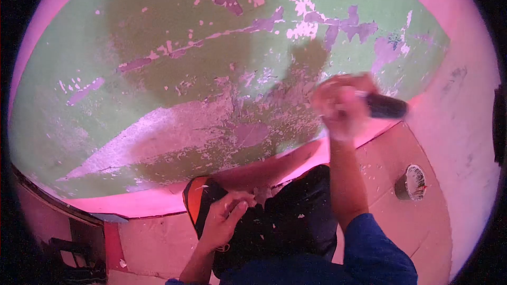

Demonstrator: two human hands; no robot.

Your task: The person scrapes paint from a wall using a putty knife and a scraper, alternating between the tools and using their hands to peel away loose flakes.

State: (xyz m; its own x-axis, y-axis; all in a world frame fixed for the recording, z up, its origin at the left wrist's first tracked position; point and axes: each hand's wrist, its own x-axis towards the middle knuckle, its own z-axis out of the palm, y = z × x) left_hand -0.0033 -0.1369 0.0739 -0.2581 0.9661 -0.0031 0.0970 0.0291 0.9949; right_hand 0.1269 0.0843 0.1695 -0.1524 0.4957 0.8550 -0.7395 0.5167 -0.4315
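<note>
My right hand (pixel 344 103) is raised in front of the green wall (pixel 200 89), its fingers closed round a dark handle (pixel 388 106). Motion blurs this hand, and the far end of the tool cannot be made out. Low down, near my dark-clothed knee, my left hand (pixel 226 219) has its fingers drawn together beside a small ragged paint flake (pixel 261 195); the flake's edge meets the fingertips. The wall's green paint is broken by pale and purplish bare patches, the widest running across its lower middle.
A small bucket (pixel 410 186) with white residue inside stands on the pinkish floor (pixel 391 221) to my right. A pale side wall (pixel 467 126) rises at the right. Dark items (pixel 74 258) lie at the lower left. Small flakes dot my clothing.
</note>
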